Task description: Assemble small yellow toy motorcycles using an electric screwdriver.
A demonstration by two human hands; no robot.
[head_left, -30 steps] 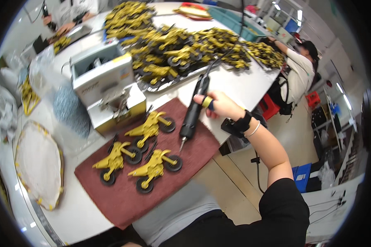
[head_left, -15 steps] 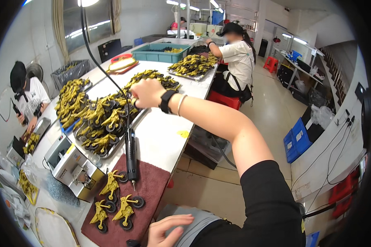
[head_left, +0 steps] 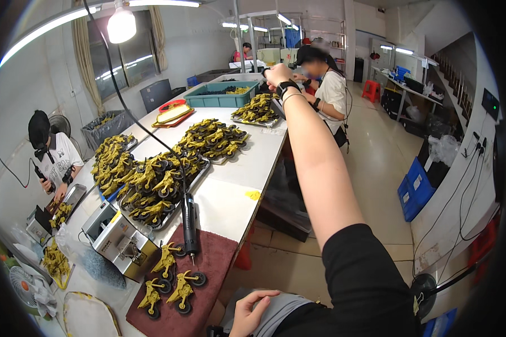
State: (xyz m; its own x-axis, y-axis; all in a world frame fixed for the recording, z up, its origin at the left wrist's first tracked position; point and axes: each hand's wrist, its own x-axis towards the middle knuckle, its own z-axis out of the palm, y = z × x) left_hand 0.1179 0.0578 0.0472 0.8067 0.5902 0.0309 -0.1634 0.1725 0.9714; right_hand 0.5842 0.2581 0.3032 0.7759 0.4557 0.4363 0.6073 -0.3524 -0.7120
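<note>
My right hand (head_left: 279, 76) is stretched far forward at the end of my straight arm, raised over the far end of the table near a seated co-worker. Its fingers are closed, and a small dark bit shows at them that I cannot make out. Low in front of my lap, my left hand (head_left: 252, 313) lies with fingers extended and thumb apart, holding nothing. Three yellow toy motorcycles (head_left: 181, 288) with black wheels lie on a dark red towel (head_left: 208, 264). A black electric screwdriver (head_left: 190, 226) hangs point down by its cord above the towel.
Heaped yellow motorcycles (head_left: 157, 182) fill trays along the table. A grey-and-gold machine (head_left: 126, 247) stands left of the towel, beside a bag of small parts (head_left: 101, 267). A teal bin (head_left: 219, 100) sits farther back. Co-workers sit at left (head_left: 62, 157) and ahead (head_left: 327, 90).
My right hand has moved from above the motorcycle heap forward and to the right, and my arm has straightened. The view has tilted up. My left hand stays near my lap.
</note>
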